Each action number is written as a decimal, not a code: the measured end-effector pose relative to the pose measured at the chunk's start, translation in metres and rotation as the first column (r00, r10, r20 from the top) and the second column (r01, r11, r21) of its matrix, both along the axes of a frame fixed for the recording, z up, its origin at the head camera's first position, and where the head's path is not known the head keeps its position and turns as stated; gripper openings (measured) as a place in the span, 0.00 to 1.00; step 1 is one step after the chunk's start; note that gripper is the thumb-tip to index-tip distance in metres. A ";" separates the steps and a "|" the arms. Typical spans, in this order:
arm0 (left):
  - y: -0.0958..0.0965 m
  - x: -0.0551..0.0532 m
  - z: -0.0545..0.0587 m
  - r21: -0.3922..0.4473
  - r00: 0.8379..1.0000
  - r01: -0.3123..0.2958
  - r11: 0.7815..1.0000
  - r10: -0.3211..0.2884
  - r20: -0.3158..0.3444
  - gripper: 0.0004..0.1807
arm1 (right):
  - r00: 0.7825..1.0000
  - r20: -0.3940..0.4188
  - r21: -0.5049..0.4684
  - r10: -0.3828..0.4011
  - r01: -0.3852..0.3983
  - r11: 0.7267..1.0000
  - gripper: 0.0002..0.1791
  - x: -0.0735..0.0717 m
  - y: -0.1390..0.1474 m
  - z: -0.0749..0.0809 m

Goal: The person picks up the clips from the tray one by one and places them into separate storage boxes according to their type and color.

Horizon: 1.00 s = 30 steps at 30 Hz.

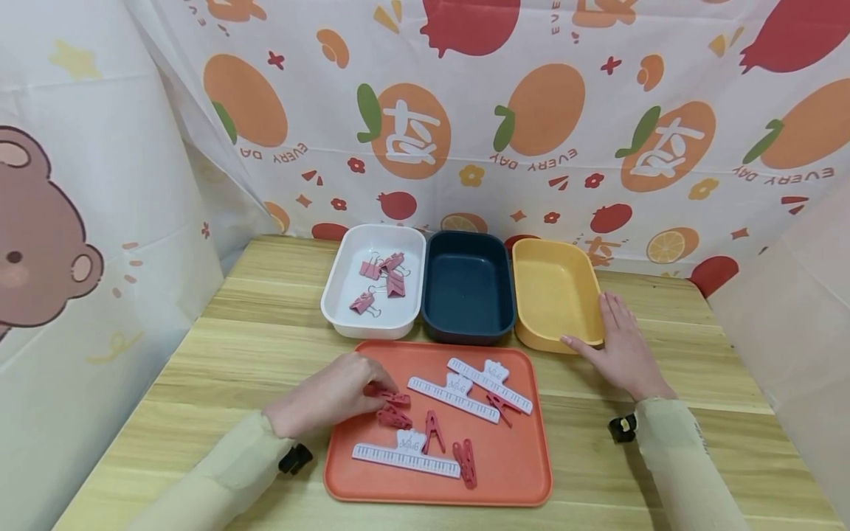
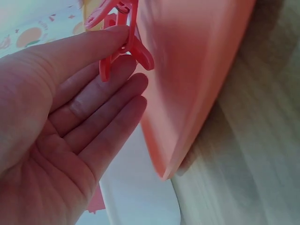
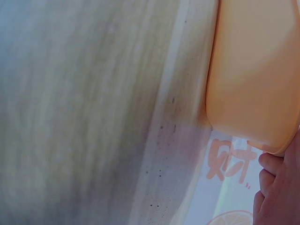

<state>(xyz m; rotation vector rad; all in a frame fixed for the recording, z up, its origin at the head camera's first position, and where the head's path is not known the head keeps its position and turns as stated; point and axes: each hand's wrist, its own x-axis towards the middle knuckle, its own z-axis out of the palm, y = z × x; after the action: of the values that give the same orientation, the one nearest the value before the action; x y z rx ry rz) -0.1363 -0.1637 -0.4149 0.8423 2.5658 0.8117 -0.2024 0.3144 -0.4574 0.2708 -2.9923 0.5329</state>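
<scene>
My left hand (image 1: 335,394) reaches over the left side of an orange-red tray (image 1: 438,490) and pinches a red clothespin (image 1: 396,398) between thumb and forefinger. The left wrist view shows the clothespin (image 2: 136,50) at the fingertips, the other fingers stretched out below it. Another red clothespin (image 1: 395,419) lies just under that hand, and several more, such as one red clothespin (image 1: 433,431), are spread over the tray. Three white piano-key clips (image 1: 405,459) lie among them. My right hand (image 1: 624,354) rests with extended fingers against the right side of a yellow bin (image 1: 551,343).
Behind the tray stand a white bin (image 1: 339,306) holding several pink binder clips (image 1: 395,285), a dark blue bin (image 1: 468,287) and the yellow one, side by side. A fruit-print cloth (image 1: 478,110) hangs behind the wooden table (image 1: 219,354).
</scene>
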 end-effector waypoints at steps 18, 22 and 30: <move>-0.003 -0.006 -0.001 0.027 0.999 -0.012 1.000 0.014 -0.053 0.11 | 1.000 0.005 0.003 -0.009 0.009 1.000 0.64 -0.002 0.000 0.001; -0.004 -0.007 0.000 0.032 0.999 -0.016 0.999 0.018 -0.049 0.12 | 1.000 0.009 0.003 -0.013 0.013 1.000 0.64 -0.002 -0.001 0.001; -0.005 -0.010 0.003 0.052 0.998 -0.012 0.999 0.015 -0.065 0.12 | 1.000 0.009 0.002 -0.011 0.011 1.000 0.64 0.000 0.001 0.001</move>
<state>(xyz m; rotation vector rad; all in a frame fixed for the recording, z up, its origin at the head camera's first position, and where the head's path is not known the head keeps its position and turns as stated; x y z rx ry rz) -0.1466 -0.1682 -0.4122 0.8816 2.6203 0.8713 -0.2029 0.3150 -0.4562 0.2530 -3.0017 0.5317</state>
